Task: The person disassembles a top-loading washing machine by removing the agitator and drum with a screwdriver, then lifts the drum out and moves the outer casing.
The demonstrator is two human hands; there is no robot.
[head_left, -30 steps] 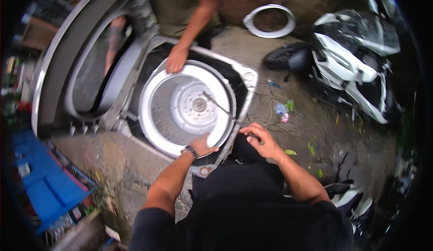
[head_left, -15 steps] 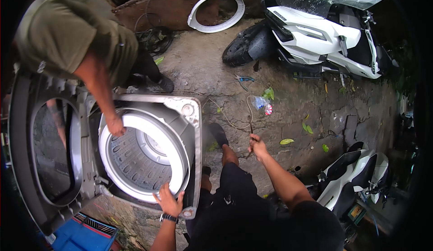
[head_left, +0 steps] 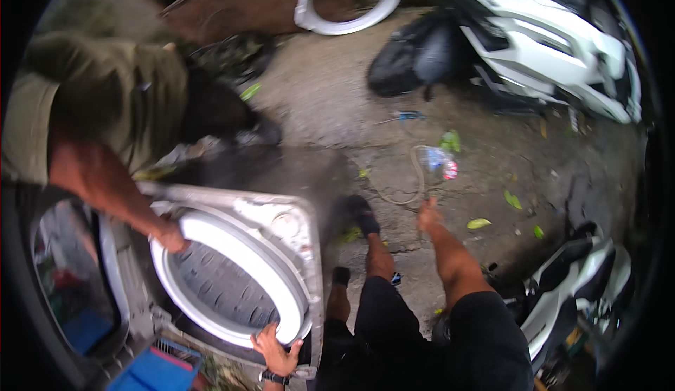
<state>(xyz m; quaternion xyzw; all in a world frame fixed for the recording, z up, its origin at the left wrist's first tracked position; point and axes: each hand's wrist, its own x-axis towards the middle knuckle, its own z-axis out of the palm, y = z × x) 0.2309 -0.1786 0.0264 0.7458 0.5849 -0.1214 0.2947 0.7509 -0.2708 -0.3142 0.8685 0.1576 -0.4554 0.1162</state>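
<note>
A top-loading washing machine [head_left: 285, 226] stands at the lower left with its lid frame swung to the left. Its round tub has a white rim [head_left: 242, 254] and a grey perforated drum wall [head_left: 218, 278]. My left hand [head_left: 275, 352] grips the near edge of this rim, fingers over it and thumb apart. Away from the machine, low over the ground, my right hand [head_left: 430, 217] is closed; motion blur hides what lies in it. A thin cord [head_left: 422, 180] loops on the ground beside it. A co-worker's hand [head_left: 171, 236] holds the rim's far left side.
Pliers with blue handles [head_left: 410, 115] and a clear plastic bag [head_left: 439, 159] lie on the concrete. Behind is a loose white ring [head_left: 351, 25]. Motorcycles stand at upper right [head_left: 548, 40] and lower right [head_left: 562, 300]. A blue crate [head_left: 151, 370] is at lower left.
The view has shifted, so the machine sits lower. The co-worker leans in closer, hand now gripping the rim's left edge. My left hand stays on the rim; my right stays near the cord.
</note>
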